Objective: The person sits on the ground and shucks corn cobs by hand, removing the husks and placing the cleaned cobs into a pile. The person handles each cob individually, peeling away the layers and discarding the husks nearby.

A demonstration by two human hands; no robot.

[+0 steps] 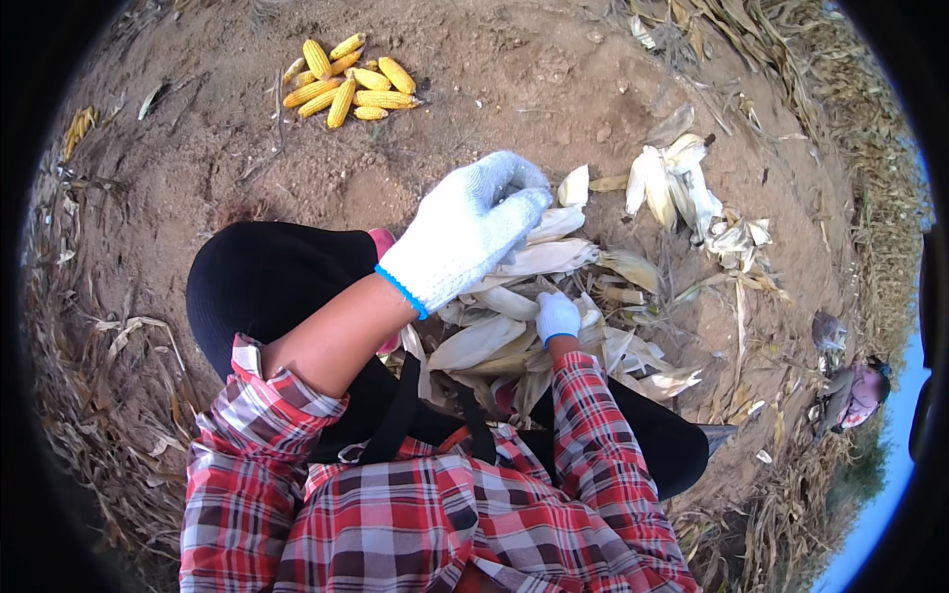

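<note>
My left hand (463,226), in a white knitted glove with a blue cuff, is raised over the ground, thumb and fingers bent towards each other. Whether anything is between them cannot be told. Lower and to the right, my right hand (557,315), gloved the same way, is at a heap of corn ears in pale husks (478,342). Its fingertips touch the heap; a firm hold cannot be made out. Husked ears (511,302) lie just beside it. Farther off, a pile of bare yellow corn cobs (341,102) rests on the soil.
Loose empty-looking husks (671,181) lie at the right. A few more yellow cobs (77,133) lie at the far left. Dry corn stalks (767,37) line the rim. At the far right a person (856,396) is low to the ground near a plastic bag (828,331).
</note>
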